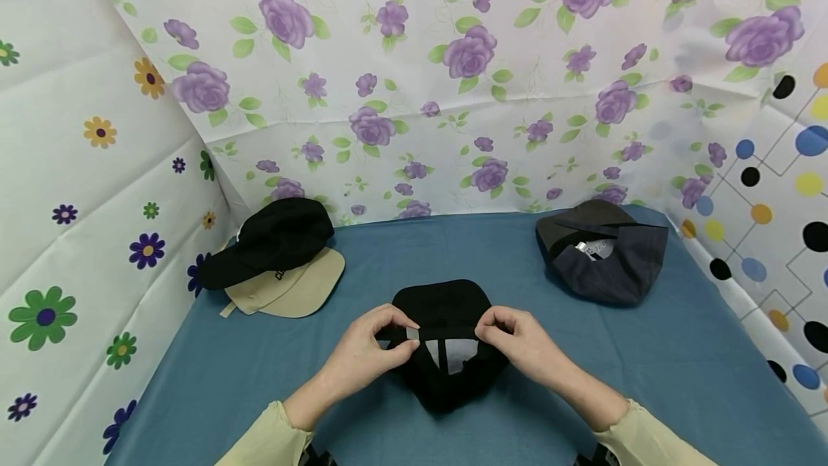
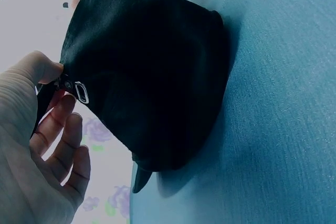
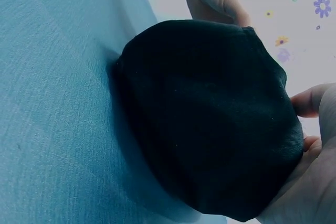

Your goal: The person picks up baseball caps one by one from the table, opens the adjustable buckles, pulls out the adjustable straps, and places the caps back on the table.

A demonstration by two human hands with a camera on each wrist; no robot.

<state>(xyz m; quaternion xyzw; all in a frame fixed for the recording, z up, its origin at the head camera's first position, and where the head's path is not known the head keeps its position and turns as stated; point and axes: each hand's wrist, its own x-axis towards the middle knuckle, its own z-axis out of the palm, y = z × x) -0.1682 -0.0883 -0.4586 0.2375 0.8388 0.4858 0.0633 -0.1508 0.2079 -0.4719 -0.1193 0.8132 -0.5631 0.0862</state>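
A black cap (image 1: 443, 305) rests on the blue cloth with its crown down and its opening facing up, showing a grey and black lining. Its brim points away from me. At the left side of the opening, my left hand (image 1: 365, 351) pinches the cap's back strap between thumb and index finger. The left wrist view shows a small metal buckle (image 2: 82, 92) right beside those fingertips, while the other fingers are loosely bent. My right hand (image 1: 527, 344) pinches the edge of the opening on the opposite side. In the right wrist view, the black crown (image 3: 205, 114) hides part of that grip.
At the back left, another black cap (image 1: 281, 239) lies on top of a beige cap (image 1: 317, 285). A dark grey and navy cap (image 1: 598, 254) sits at the back right, its inside partly showing. Patterned cloth walls (image 1: 414, 164) enclose the blue-covered table (image 1: 647, 372).
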